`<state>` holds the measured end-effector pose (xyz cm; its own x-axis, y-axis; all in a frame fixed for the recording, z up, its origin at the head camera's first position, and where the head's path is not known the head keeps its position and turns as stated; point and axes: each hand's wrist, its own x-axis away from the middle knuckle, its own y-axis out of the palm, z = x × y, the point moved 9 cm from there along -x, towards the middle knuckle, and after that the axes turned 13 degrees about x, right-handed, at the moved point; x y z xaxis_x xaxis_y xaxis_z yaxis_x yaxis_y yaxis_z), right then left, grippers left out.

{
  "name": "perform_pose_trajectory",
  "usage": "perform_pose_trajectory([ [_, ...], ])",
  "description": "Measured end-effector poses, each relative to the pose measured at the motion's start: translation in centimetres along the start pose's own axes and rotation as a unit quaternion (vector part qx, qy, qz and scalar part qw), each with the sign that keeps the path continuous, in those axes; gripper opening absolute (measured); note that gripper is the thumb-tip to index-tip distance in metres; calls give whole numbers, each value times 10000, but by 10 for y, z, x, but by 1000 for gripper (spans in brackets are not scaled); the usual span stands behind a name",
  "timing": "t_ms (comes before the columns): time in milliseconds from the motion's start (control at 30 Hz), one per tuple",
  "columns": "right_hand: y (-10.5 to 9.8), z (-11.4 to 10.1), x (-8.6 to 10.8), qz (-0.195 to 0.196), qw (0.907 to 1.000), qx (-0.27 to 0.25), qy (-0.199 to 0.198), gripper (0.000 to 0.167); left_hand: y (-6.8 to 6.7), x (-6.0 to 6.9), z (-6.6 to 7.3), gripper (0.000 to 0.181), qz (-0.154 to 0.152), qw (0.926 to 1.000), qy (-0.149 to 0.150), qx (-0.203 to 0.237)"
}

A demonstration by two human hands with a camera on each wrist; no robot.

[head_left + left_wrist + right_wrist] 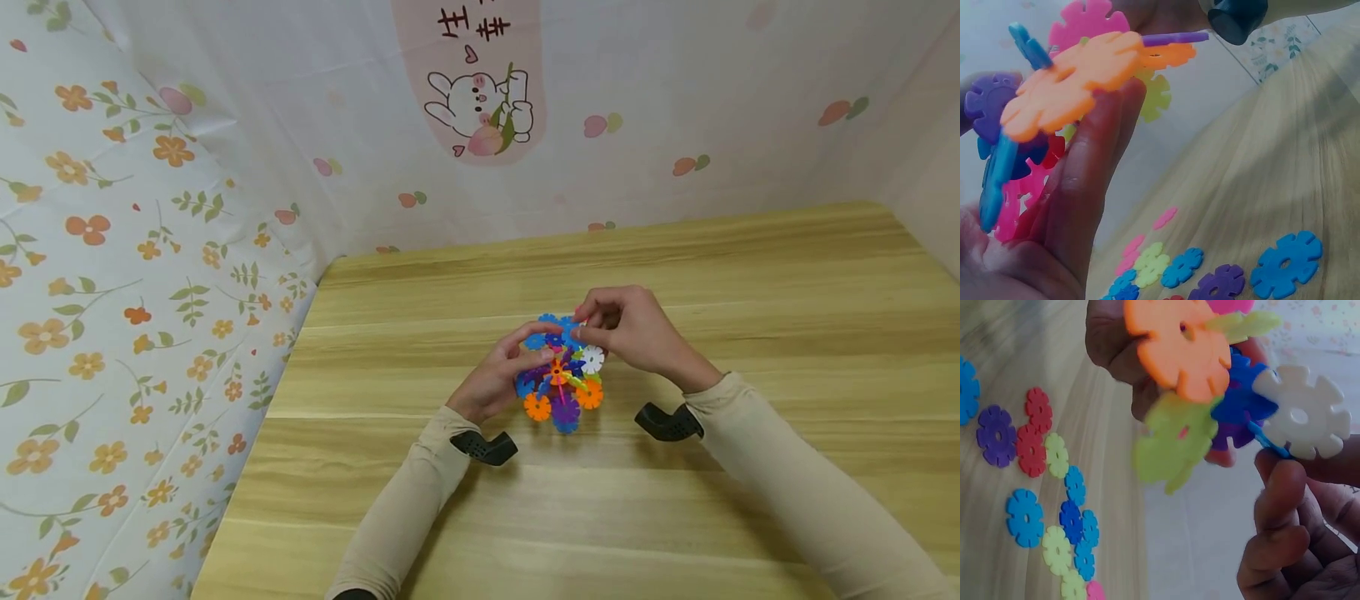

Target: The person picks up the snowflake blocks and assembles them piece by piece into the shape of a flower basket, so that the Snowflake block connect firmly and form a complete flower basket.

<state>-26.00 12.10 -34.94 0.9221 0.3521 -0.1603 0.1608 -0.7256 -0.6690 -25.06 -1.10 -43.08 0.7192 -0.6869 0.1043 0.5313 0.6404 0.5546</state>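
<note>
A many-coloured cluster of interlocked plastic snowflake discs [557, 372] is up between the two hands. My left hand [495, 377] grips it from the left, its fingers among the discs; the left wrist view shows these fingers behind an orange disc [1075, 87]. From the right, my right hand [637, 331] pinches a blue disc [1267, 441] at the cluster's edge, seen nearly edge-on. Beside those fingertips stands a white disc [1300, 414], and a yellow-green disc [1175, 437] sticks out below. Inner joints of the cluster are hidden by overlapping discs and fingers.
Loose discs, among them a purple disc [997, 435] and a blue disc [1286, 264], lie flat on the wood-grain table [450, 533] in the wrist views. Patterned cloth [262, 125] hangs behind and to the left. Black wrist mounts [667, 422] jut from both sleeves.
</note>
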Motion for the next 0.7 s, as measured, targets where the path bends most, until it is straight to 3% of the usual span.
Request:
perform_pose_trajectory([
  [267,2,-5,-1,-98,9997,-32,-205,7,1,0,6,35,131,9995,284,-105],
  [400,3,-7,-1,-160,9994,17,-298,9,2,-1,6,35,188,9993,284,-177],
  [567,4,-7,-5,-385,9986,94,-338,5,0,-1,4,35,225,9994,86,-252],
  [700,-1,14,-10,-489,9986,163,133,17,-1,-1,0,38,229,9987,-220,-400],
])
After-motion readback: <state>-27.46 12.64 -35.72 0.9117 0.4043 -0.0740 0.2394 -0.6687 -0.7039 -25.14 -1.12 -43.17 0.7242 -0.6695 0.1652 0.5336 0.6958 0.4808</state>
